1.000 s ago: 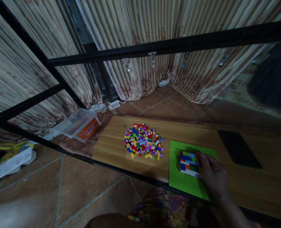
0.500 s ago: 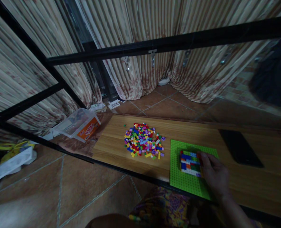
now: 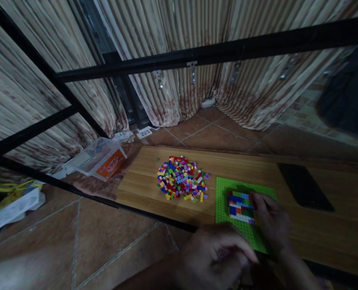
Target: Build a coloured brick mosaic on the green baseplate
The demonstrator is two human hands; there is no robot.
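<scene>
A flat block of joined toy building bricks in mixed colours sits over the green baseplate. My right hand grips the right edge of this block, with its thumb and fingers closed there. My left hand is in the foreground, in front of the baseplate's near edge. Its fingers are curled in, and whatever may be between them is hidden. Left of the baseplate lies a loose pile of small coloured bricks.
The wooden board carries a dark phone-like slab on the right. Beyond its left end stands a clear plastic box with an orange label. Black metal bars cross in front of striped curtains.
My left hand has come up from below into view, in front of the baseplate. My right hand stays on the brick block's right edge. The view has shifted slightly.
</scene>
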